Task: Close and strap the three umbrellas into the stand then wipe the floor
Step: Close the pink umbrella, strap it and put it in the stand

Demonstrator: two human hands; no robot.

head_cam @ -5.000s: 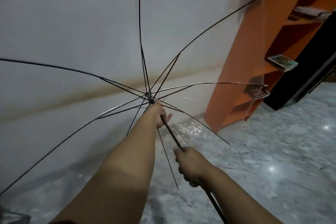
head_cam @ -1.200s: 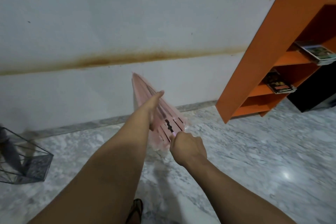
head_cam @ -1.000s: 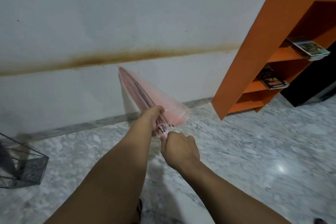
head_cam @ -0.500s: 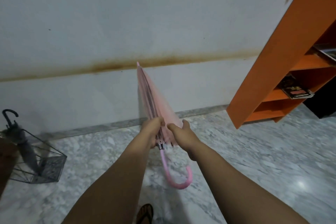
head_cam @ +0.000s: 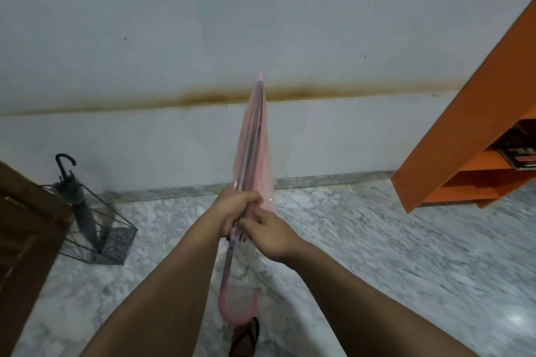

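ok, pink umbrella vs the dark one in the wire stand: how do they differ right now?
The pink umbrella is held tip-up by the left hand and right hand; the dark umbrella stands tip-down in the wire stand.
The pink umbrella's hooked handle hangs at the bottom; the dark umbrella's hook is on top.
The pink umbrella is see-through; the dark umbrella is opaque grey.
Both are folded shut.

Home interior, looking like an entry area or hallway. Grey-white marble floor (head_cam: 377,255) meeting a white plastered wall (head_cam: 174,23) that is carrying a brown damp stain line (head_cam: 145,103). Wire umbrella stand (head_cam: 98,238) sitting at the wall's foot, holding a dark furled umbrella (head_cam: 78,209). Orange shelving unit (head_cam: 464,159) standing at right, books lying on its shelves. Sandalled foot (head_cam: 245,339) showing below.
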